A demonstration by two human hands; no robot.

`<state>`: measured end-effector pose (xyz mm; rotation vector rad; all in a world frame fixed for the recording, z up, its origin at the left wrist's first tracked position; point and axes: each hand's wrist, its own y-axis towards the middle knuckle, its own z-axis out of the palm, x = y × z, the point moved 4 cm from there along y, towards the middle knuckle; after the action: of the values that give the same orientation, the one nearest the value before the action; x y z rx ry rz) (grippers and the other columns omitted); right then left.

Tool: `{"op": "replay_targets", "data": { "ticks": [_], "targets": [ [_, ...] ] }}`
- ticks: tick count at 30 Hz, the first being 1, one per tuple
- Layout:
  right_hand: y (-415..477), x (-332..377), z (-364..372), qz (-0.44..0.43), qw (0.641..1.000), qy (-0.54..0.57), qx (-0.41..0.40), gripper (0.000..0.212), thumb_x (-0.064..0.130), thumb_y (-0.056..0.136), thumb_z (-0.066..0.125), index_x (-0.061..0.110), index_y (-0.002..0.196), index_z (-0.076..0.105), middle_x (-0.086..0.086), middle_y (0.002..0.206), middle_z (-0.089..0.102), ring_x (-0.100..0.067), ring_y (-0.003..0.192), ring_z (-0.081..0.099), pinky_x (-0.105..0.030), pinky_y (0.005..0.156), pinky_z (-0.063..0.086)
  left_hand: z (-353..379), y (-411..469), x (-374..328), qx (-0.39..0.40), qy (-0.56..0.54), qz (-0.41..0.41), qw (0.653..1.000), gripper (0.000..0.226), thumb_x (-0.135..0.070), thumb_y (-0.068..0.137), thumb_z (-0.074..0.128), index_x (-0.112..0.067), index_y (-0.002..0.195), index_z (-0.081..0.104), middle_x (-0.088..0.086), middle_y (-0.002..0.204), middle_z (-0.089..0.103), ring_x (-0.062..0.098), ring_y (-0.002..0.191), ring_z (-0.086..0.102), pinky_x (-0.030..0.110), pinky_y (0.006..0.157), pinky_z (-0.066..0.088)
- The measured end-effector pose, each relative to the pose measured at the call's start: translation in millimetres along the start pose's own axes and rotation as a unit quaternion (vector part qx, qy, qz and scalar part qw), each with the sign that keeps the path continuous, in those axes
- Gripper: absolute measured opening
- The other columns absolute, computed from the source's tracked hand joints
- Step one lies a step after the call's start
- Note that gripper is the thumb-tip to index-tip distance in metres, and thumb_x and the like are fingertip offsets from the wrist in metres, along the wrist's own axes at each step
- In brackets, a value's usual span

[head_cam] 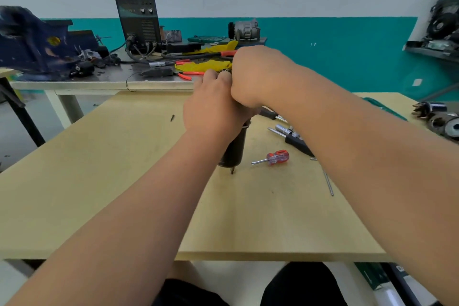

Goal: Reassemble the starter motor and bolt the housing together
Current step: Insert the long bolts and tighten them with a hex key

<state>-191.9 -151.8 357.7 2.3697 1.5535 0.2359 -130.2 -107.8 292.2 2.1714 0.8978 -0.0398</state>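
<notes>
I hold the starter motor [233, 149] upright on the desk [99, 181], its black round body standing on end with a short shaft touching the wood beneath it. My left hand [213, 107] grips the upper part of the motor, fingers curled round it from the left. My right hand [255, 77] sits over the top end of the motor, curled into a fist and pressed against my left hand. The back of that hand hides its fingers, so I cannot tell what they close on.

Just right of the motor's base lies a small screwdriver [273, 158] with a red, see-through handle, its tip pointing toward the motor. Further right of the motor lie black-handled tools [295, 140] with metal ends, partly under my right forearm, and a long thin metal rod [327, 180] lies flat nearer to me. Left of the motor, well apart, lies one small dark screw [172, 117]. Far right of the motor, at the desk's edge, sits a heap of metal parts [442, 119].

Behind the motor stands a second, metal bench [99, 82] with a yellow cloth [203, 66], red-handled pliers [188, 74], a dark box with knobs and cables [140, 22] and a blue vise [29, 42].
</notes>
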Motion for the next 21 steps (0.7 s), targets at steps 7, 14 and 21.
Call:
{"op": "replay_targets", "data": {
  "ticks": [7,14,21],
  "targets": [
    [-15.8,-11.4,-1.2,-0.073,0.997,0.011,0.019,0.034,0.019,0.093,0.051,0.017,0.06,0.043,-0.003,0.06,0.045,-0.014,0.054,0.043,-0.027,0.048,0.03,-10.9,-6.6,9.5,-0.006,-0.038,0.064,0.997,0.055,-0.065,0.061,0.074,-0.024,0.082,0.045,-0.006,0.093,0.044,0.013,0.075,0.046,0.026,0.051,0.037],
    [-14.3,-34.6,-25.9,-0.099,0.992,0.046,-0.058,0.027,0.027,0.096,0.05,0.017,0.072,0.058,0.0,0.069,0.055,-0.011,0.061,0.049,-0.026,0.051,0.032,-11.7,-10.6,16.9,-0.034,-0.053,0.043,0.997,0.054,-0.067,0.061,0.075,-0.027,0.081,0.045,-0.009,0.091,0.042,0.012,0.075,0.048,0.026,0.052,0.041],
    [-14.6,-30.2,7.7,-0.225,0.969,0.103,-0.014,0.013,0.026,0.096,0.05,0.022,0.093,0.062,0.017,0.083,0.05,-0.002,0.076,0.045,-0.025,0.069,0.036,-16.7,-6.4,31.5,0.018,-0.164,0.117,0.979,0.053,-0.063,0.053,0.069,-0.022,0.077,0.048,-0.006,0.095,0.046,0.013,0.077,0.049,0.038,0.062,0.05]
  ]
}}
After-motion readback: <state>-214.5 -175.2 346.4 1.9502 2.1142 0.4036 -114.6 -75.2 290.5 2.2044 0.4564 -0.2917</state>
